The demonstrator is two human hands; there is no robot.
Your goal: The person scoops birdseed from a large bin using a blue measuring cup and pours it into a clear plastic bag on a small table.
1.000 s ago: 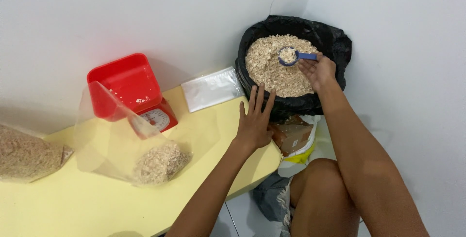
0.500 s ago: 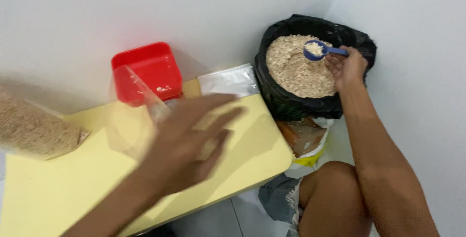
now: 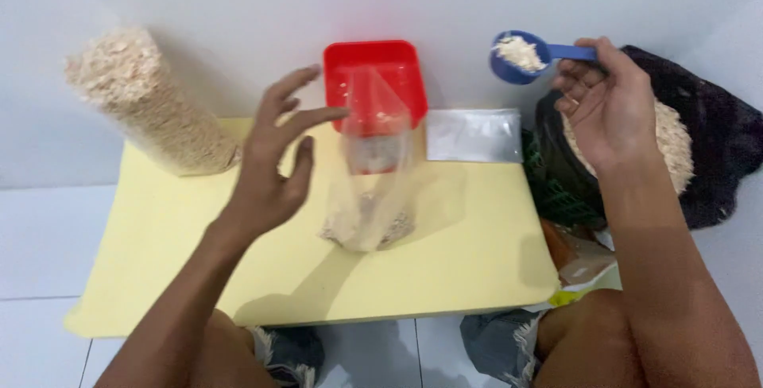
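Observation:
My right hand (image 3: 608, 106) holds a blue scoop (image 3: 526, 56) by its handle, filled with pale flakes, raised to the right of the red tray. My left hand (image 3: 274, 161) is open with spread fingers, hovering just left of a clear plastic bag (image 3: 373, 189) that stands on the yellow table (image 3: 175, 253) with some flakes at its bottom. A black bag (image 3: 715, 157) full of the same flakes sits at the right, beyond the table's edge, partly hidden by my right hand.
A red square tray (image 3: 373, 78) stands behind the clear bag against the white wall. A tall filled bag of flakes (image 3: 143, 106) stands at the table's back left. A stack of flat empty clear bags (image 3: 473, 135) lies at the back right.
My right hand has lifted the filled scoop out of the black bag and moved it left toward the table. My left hand rose off the table and now hovers by the clear bag.

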